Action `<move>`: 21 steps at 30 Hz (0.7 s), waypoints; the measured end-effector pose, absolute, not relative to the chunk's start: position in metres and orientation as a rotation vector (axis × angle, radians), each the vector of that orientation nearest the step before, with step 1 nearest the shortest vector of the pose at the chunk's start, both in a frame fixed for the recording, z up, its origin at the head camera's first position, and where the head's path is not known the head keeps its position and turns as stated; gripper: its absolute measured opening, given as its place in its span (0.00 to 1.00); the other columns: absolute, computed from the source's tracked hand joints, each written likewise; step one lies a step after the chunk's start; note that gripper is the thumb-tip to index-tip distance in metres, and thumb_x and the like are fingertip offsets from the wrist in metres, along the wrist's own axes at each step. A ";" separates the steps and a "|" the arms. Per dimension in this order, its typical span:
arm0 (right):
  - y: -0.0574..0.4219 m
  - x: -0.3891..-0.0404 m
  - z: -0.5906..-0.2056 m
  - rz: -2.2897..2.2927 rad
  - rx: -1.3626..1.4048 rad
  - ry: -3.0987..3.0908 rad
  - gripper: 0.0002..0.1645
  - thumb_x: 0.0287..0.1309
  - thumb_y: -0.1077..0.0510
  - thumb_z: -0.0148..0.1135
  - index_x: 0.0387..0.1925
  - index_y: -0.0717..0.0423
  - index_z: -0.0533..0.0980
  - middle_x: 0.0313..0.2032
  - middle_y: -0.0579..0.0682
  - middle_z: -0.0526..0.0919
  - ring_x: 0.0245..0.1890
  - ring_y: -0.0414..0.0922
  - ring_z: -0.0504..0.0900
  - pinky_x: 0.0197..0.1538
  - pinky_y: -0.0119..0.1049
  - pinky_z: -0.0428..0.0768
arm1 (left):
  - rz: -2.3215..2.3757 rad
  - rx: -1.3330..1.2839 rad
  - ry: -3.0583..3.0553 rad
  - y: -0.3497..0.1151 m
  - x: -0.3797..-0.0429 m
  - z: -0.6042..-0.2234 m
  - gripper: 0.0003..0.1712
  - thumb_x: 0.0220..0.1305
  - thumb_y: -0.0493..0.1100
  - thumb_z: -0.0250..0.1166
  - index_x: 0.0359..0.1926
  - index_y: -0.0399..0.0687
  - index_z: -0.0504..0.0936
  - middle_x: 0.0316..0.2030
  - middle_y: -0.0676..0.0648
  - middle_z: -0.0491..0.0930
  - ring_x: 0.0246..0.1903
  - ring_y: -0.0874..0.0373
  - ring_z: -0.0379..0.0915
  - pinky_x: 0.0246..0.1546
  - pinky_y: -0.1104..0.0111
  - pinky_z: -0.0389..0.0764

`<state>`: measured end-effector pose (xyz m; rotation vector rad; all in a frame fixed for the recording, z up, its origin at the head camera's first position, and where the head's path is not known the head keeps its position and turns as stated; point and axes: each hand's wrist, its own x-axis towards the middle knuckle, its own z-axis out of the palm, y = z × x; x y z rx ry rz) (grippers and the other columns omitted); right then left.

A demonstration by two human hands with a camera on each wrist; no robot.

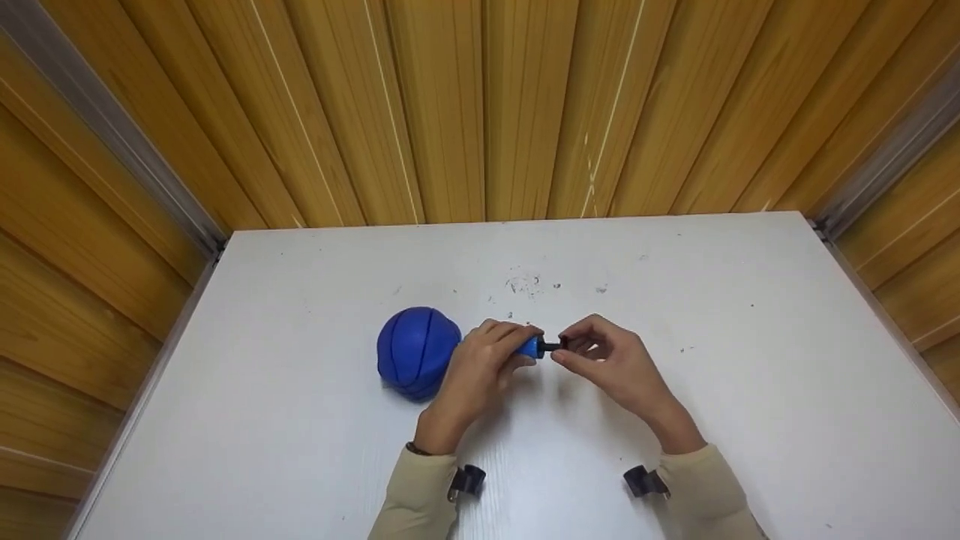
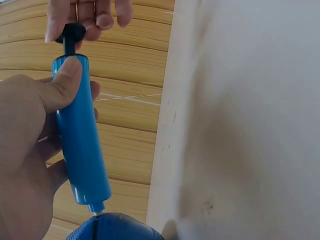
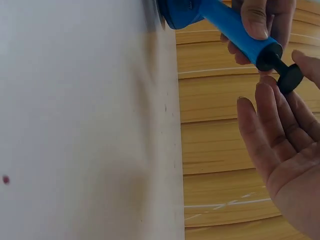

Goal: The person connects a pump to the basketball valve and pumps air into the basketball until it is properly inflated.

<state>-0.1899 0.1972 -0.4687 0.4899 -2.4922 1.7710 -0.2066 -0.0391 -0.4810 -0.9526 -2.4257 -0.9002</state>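
A blue ball [image 1: 417, 349] with dark seams sits on the white table, left of both hands. My left hand [image 1: 478, 364] grips the blue barrel of a hand pump [image 2: 82, 135], thumb lying along it. In the left wrist view, the pump's nozzle end meets the top of the ball. At the other end a short black rod sticks out, ending in a round black handle [image 3: 290, 78]. My right hand [image 1: 611, 364] pinches that handle between thumb and fingertips, while its other fingers extend loosely beyond it in the right wrist view.
The white table [image 1: 262, 420] has small dark marks and scuffs [image 1: 525, 283] beyond the hands. Yellow-brown wood-look panels [image 1: 480, 112] stand behind the table and along both sides. Black wrist-camera mounts [image 1: 469, 480] hang beside the sleeves.
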 end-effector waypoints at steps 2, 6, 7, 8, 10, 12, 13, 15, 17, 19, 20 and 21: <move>0.205 -0.189 -0.463 1.713 0.498 -2.509 0.16 0.63 0.58 0.78 0.47 0.60 0.83 0.38 0.47 0.88 0.40 0.46 0.86 0.45 0.33 0.84 | -0.926 -0.953 -2.426 -0.040 -0.207 -0.480 0.18 0.68 0.42 0.72 0.58 0.46 0.88 0.50 0.48 0.88 0.50 0.51 0.82 0.55 0.61 0.83; 0.226 -0.186 -0.448 1.631 0.485 -2.484 0.13 0.62 0.63 0.77 0.46 0.60 0.82 0.38 0.47 0.86 0.38 0.44 0.85 0.46 0.30 0.83 | -0.941 -0.919 -2.421 -0.040 -0.207 -0.480 0.18 0.69 0.43 0.72 0.58 0.47 0.87 0.50 0.48 0.88 0.50 0.51 0.81 0.54 0.61 0.83; 0.232 -0.185 -0.445 1.615 0.474 -2.472 0.12 0.62 0.65 0.76 0.45 0.61 0.82 0.38 0.47 0.86 0.38 0.44 0.85 0.46 0.29 0.83 | -0.942 -0.911 -2.418 -0.041 -0.206 -0.480 0.18 0.69 0.43 0.72 0.59 0.47 0.87 0.51 0.48 0.88 0.50 0.51 0.81 0.54 0.62 0.83; 0.238 -0.184 -0.441 1.599 0.460 -2.464 0.12 0.62 0.66 0.76 0.45 0.61 0.82 0.38 0.48 0.86 0.38 0.44 0.85 0.46 0.28 0.83 | -0.946 -0.906 -2.414 -0.041 -0.206 -0.479 0.19 0.69 0.43 0.72 0.59 0.47 0.87 0.51 0.48 0.88 0.50 0.51 0.81 0.54 0.62 0.83; 0.249 -0.181 -0.435 1.577 0.440 -2.461 0.10 0.62 0.67 0.75 0.44 0.61 0.83 0.38 0.49 0.86 0.39 0.44 0.85 0.47 0.27 0.82 | -0.954 -0.904 -2.413 -0.041 -0.206 -0.479 0.19 0.69 0.43 0.72 0.59 0.47 0.87 0.51 0.48 0.88 0.50 0.52 0.81 0.53 0.62 0.83; 0.256 -0.179 -0.431 1.586 0.430 -2.470 0.10 0.63 0.66 0.75 0.45 0.60 0.83 0.39 0.50 0.87 0.39 0.44 0.85 0.47 0.28 0.83 | -0.959 -0.900 -2.412 -0.040 -0.205 -0.478 0.19 0.69 0.43 0.72 0.59 0.47 0.87 0.51 0.48 0.88 0.50 0.52 0.81 0.53 0.62 0.83; 0.259 -0.178 -0.430 1.598 0.421 -2.487 0.10 0.63 0.65 0.76 0.45 0.59 0.84 0.40 0.51 0.87 0.40 0.45 0.86 0.47 0.29 0.83 | -0.962 -0.898 -2.412 -0.040 -0.205 -0.479 0.19 0.69 0.43 0.72 0.60 0.47 0.87 0.51 0.48 0.88 0.50 0.52 0.81 0.53 0.62 0.83; 0.261 -0.178 -0.429 1.621 0.403 -2.537 0.11 0.63 0.63 0.77 0.45 0.58 0.84 0.42 0.51 0.88 0.41 0.46 0.87 0.47 0.30 0.83 | -0.950 -0.898 -2.416 -0.040 -0.205 -0.478 0.19 0.69 0.43 0.72 0.59 0.47 0.88 0.51 0.49 0.88 0.50 0.52 0.81 0.53 0.62 0.83; 0.259 -0.179 -0.430 1.647 0.379 -2.594 0.12 0.62 0.60 0.78 0.45 0.57 0.85 0.43 0.52 0.88 0.41 0.47 0.87 0.47 0.32 0.84 | -0.919 -0.896 -2.418 -0.038 -0.204 -0.479 0.19 0.68 0.43 0.73 0.59 0.47 0.88 0.50 0.48 0.88 0.49 0.52 0.81 0.53 0.62 0.83; 0.253 -0.181 -0.434 1.644 0.354 -2.660 0.12 0.61 0.59 0.79 0.43 0.57 0.85 0.44 0.51 0.88 0.41 0.48 0.87 0.47 0.33 0.83 | -0.880 -0.900 -2.425 -0.037 -0.204 -0.480 0.19 0.67 0.43 0.73 0.58 0.46 0.88 0.50 0.48 0.89 0.49 0.51 0.82 0.52 0.61 0.83; 0.249 -0.182 -0.436 1.642 0.347 -2.681 0.12 0.61 0.58 0.80 0.43 0.56 0.85 0.44 0.51 0.88 0.41 0.48 0.87 0.47 0.33 0.82 | -0.857 -0.902 -2.429 -0.035 -0.203 -0.480 0.19 0.67 0.43 0.74 0.58 0.46 0.88 0.50 0.48 0.89 0.49 0.51 0.82 0.52 0.60 0.83; 0.245 -0.184 -0.440 1.647 0.344 -2.694 0.12 0.61 0.58 0.80 0.43 0.56 0.85 0.43 0.51 0.88 0.41 0.48 0.86 0.47 0.34 0.82 | -0.839 -0.902 -2.431 -0.034 -0.203 -0.481 0.19 0.67 0.43 0.74 0.58 0.46 0.88 0.50 0.48 0.89 0.49 0.51 0.82 0.52 0.60 0.83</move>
